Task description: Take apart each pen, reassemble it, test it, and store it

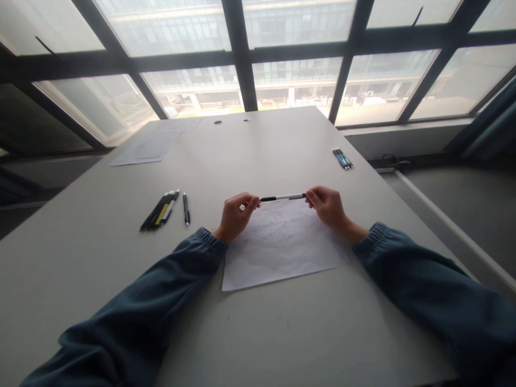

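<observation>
A black and white pen (282, 198) is held level between both hands, just above a white sheet of paper (282, 252) with faint scribbles. My left hand (237, 214) pinches the pen's left end with closed fingers. My right hand (327, 204) grips its right end, fingers curled. Both forearms, in dark blue sleeves, rest on the grey table (100, 252).
A bunch of dark pens, one with a yellow band (159, 211), lies left of the sheet, with a single black pen (186, 208) beside it. More pens (342, 158) lie at the right edge. Paper sheets (149, 145) lie far left. Windows stand behind the table.
</observation>
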{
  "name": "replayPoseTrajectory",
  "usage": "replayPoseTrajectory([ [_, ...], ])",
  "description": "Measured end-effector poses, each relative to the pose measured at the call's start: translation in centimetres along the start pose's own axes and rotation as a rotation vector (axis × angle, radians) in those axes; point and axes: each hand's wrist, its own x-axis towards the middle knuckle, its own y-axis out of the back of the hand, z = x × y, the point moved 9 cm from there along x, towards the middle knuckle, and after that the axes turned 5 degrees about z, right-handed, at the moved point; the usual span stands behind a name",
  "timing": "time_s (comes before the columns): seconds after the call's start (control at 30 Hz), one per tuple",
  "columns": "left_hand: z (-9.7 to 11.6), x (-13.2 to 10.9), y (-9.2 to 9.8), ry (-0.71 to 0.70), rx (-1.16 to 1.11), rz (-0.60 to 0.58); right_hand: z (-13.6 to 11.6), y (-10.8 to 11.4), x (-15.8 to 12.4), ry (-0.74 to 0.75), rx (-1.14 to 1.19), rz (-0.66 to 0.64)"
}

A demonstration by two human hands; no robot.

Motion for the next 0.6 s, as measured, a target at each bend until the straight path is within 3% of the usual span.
replayPoseTrajectory([
  [0.6, -0.29, -0.13, -0.11, 0.012, -0.012, -0.009, -0.22, 0.0, 0.07, 0.002, -0.035, -0.002],
])
